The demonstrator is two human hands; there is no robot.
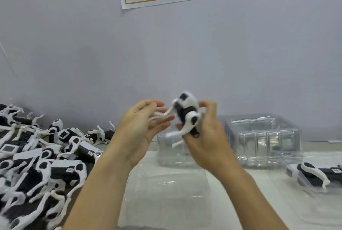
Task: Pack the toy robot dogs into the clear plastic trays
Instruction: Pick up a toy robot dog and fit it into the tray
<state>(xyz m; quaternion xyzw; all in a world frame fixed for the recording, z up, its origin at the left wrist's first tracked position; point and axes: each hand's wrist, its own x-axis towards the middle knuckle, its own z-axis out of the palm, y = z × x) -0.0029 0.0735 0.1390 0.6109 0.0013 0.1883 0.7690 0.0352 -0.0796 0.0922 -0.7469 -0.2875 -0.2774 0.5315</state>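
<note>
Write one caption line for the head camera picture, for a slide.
Both hands, left and right, hold a toy robot dog above clear plastic trays, beside a pile of dogs.

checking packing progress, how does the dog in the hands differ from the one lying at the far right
The held dog is up in the air above the table, gripped by the right hand, with the left hand on its white legs. The dog at the far right lies on its side on a clear tray, untouched. The held dog's legs stick out; the other's lie folded along its body. Both are black and white.
</note>
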